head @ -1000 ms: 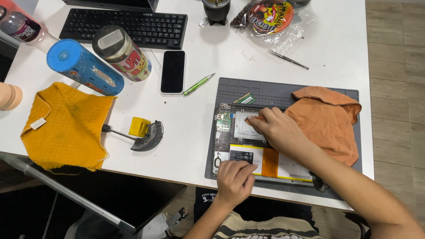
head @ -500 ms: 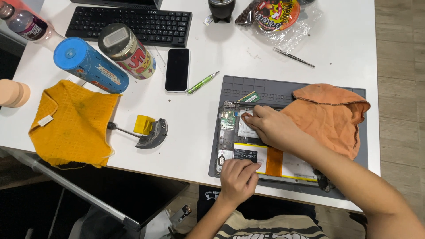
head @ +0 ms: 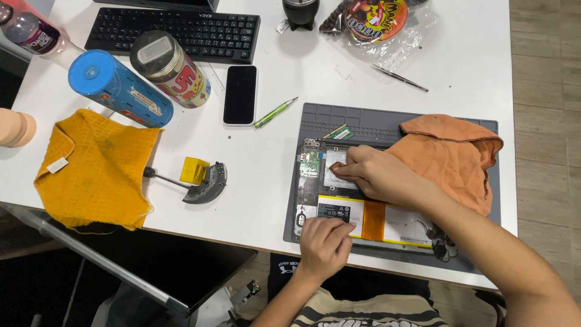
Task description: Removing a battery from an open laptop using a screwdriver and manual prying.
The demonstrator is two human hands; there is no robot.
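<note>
Hands at work on an opened laptop base (head: 363,209), which lies on a grey work mat (head: 363,118) at the near right corner of the white table (head: 266,175), its long axis running parallel to the near edge. Nearest the viewer, the left hand (head: 324,245) rests at the near edge of the base, fingers curled together and pressing down on the white-and-yellow battery pack (head: 399,224); it steadies and holds nothing. Just beyond it, the right hand (head: 378,175) reaches in from the right across the base, its fingers (head: 339,168) drawn together with the tips pinched over a small point on the silver plate (head: 330,178) beside the green circuit board (head: 308,165); whether a tool or a small part sits between the tips cannot be told. The worked point thus lies to the left of the right hand and straight beyond the left hand, with the right hand the nearer of the two. An orange cloth (head: 454,154) is bunched over the right part of the base, touching the right wrist. A small green memory module (head: 339,132) lies on the mat just beyond the base. Toward the left edge lie a yellow cloth (head: 91,169) and a yellow-handled tool (head: 196,175). Farther off are a green pen (head: 275,112), a black phone (head: 240,94), two lying canisters, one blue (head: 118,88) and one patterned (head: 172,69), and, along the far edge, a black keyboard (head: 175,33) and a plastic-wrapped snack bag (head: 378,21).
</note>
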